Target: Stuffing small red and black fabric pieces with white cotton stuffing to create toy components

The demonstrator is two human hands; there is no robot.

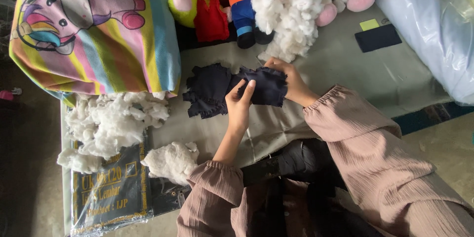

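Two hands hold a dark navy fabric piece (232,90) above the worktop (395,76). Left hand (239,104) fingers pinch its middle; right hand (290,80) fingers grip its right edge, beside white stuffing (291,12).

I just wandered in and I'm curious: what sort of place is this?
Probably a small soft-toy workshop. Loose white stuffing lies in heaps, finished plush toys sit at the table's edge, and both hands hold a dark unstuffed fabric piece.

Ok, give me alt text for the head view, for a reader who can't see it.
Both hands, left hand and right hand, hold a dark navy fabric piece over a grey table. White stuffing clumps, a striped unicorn cushion and plush toys lie around it.
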